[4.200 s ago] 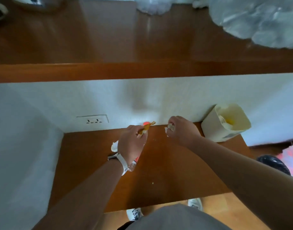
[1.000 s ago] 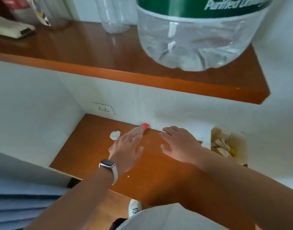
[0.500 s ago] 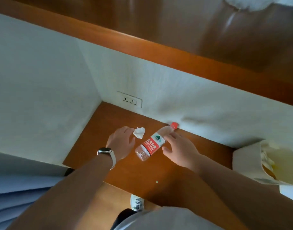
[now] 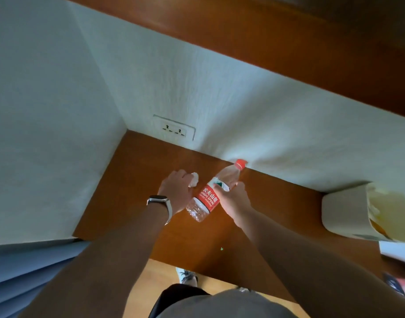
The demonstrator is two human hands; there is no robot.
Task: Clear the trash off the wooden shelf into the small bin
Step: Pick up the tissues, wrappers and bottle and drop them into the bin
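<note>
Gripping a clear plastic water bottle [image 4: 210,196] round its middle, the right hand [image 4: 234,199] has its fingers and thumb curled over the upper edge of the label. The bottle looks empty, with a ribbed, see-through body, a red cap [image 4: 240,163] and a red label bearing white Chinese characters and a small green and white patch. It lies at a slant above the wooden shelf [image 4: 139,171], cap pointing to the far right, close to the white back wall, base pointing near and left. Whether it rests on the wood or is lifted off it cannot be told.

Just left of the bottle, the left hand [image 4: 176,191] is curled, and its fingertips pinch a small crumpled white tissue [image 4: 193,179], which sticks out toward the bottle's neck. A pale-strapped watch [image 4: 160,203] sits on that wrist.

The small bin [image 4: 341,214], cream-coloured, stands at the right end of the shelf, well apart from both hands, with pale scraps and something yellow inside. A double wall socket [image 4: 174,130] is set in the back wall, far left. A tiny green speck [image 4: 221,249] lies near the shelf's near edge. A second wooden shelf [image 4: 288,47] runs overhead.
</note>
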